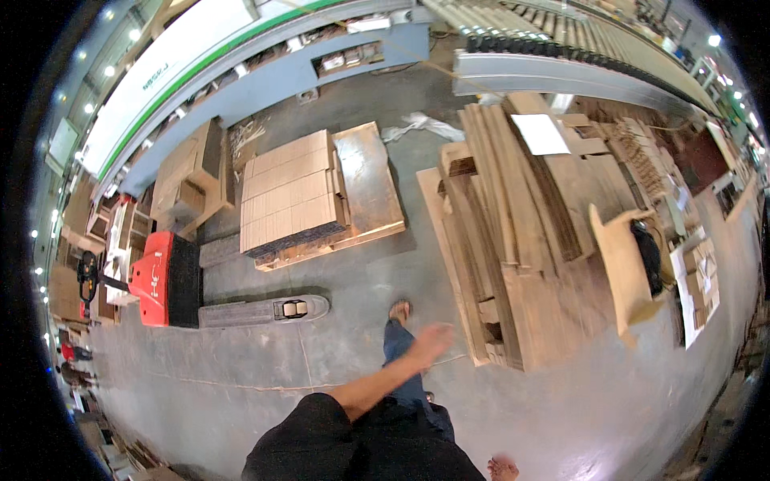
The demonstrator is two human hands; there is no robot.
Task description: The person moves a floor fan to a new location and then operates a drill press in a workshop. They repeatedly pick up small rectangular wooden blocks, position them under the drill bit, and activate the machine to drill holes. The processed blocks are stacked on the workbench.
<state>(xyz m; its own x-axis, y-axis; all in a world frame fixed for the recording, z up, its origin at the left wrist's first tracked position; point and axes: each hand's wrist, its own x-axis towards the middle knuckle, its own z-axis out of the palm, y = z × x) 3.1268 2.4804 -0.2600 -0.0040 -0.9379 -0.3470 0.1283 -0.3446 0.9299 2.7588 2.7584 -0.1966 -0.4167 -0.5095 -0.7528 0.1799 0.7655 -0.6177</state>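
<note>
My left hand (431,346) reaches forward over the concrete floor, blurred by motion. Its fingers look stretched out, with nothing seen in them. At the lower edge hangs my right hand (503,468), small and partly cut off, its fingers loosely bent and no object showing in it. Neither hand touches anything. Nearest to the left hand, on its right, lies a low stack of long brown cardboard sheets (553,313) on a wooden pallet (451,276). One foot (399,311) is ahead of my body.
A red pallet truck (160,276) stands at the left, its grey fork (257,313) pointing right. Ahead, bundled flat cartons (289,188) rest on a pallet (373,180). An opened carton (618,272) sits at the right. Behind are a long machine (265,104) and a roller conveyor (553,32).
</note>
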